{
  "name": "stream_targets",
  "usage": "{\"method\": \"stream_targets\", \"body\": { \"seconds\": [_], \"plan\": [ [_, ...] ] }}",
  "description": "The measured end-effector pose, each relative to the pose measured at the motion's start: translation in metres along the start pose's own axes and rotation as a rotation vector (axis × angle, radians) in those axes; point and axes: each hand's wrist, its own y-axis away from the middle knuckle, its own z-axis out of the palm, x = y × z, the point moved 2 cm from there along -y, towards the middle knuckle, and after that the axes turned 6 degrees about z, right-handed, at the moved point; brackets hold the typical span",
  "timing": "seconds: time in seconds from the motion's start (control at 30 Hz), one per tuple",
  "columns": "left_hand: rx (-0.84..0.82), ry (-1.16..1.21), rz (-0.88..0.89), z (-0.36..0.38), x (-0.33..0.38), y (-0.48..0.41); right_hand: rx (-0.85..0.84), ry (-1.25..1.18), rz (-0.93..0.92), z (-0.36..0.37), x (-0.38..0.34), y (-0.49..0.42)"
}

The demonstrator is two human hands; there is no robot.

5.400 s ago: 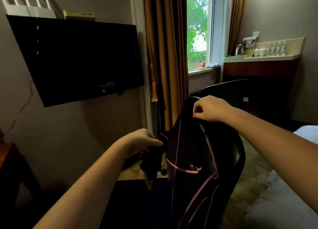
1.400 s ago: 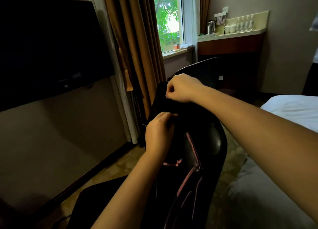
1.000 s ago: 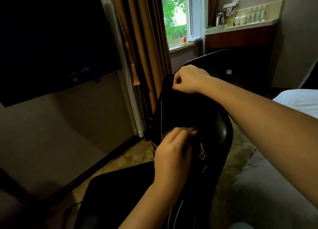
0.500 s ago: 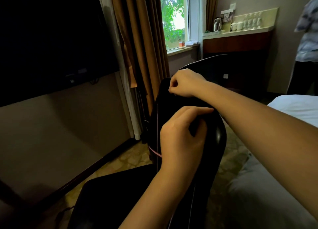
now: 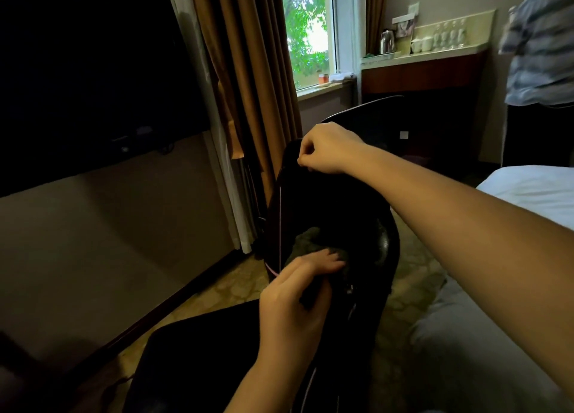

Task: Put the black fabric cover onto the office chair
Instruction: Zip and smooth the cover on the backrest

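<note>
The black fabric cover (image 5: 326, 207) hangs on the back of the office chair (image 5: 388, 245), only partly on. The right hand (image 5: 326, 148) pinches its top edge at the top of the chair back. The left hand (image 5: 298, 291) grips a bunch of the cloth lower down. I think it is best to hold the top tight and pull the bunch straight down, slowly, so the pink lines don't twist. The cover's long side runs top to bottom, standing up with the chair back. Its open end seems to face down toward the seat.

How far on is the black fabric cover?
Partly on. Right hand pinches the black fabric cover at the backrest top; left hand grips bunched fabric lower; glossy office chair edge bare.
</note>
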Motion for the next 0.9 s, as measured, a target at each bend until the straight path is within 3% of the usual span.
{"method": "stream_targets", "body": {
  "seconds": [0.2, 0.5, 0.9],
  "plan": [
    [-0.045, -0.114, -0.219, -0.009, -0.04, -0.002, -0.024, 0.017, -0.007, 0.001, -0.002, -0.002],
    [-0.035, -0.141, -0.092, 0.009, -0.024, -0.043, 0.007, 0.036, -0.007, 0.002, 0.001, -0.002],
    [-0.073, -0.208, 0.054, 0.0, 0.021, 0.015, -0.037, 0.04, 0.002, 0.001, 0.002, -0.003]
  ]
}}
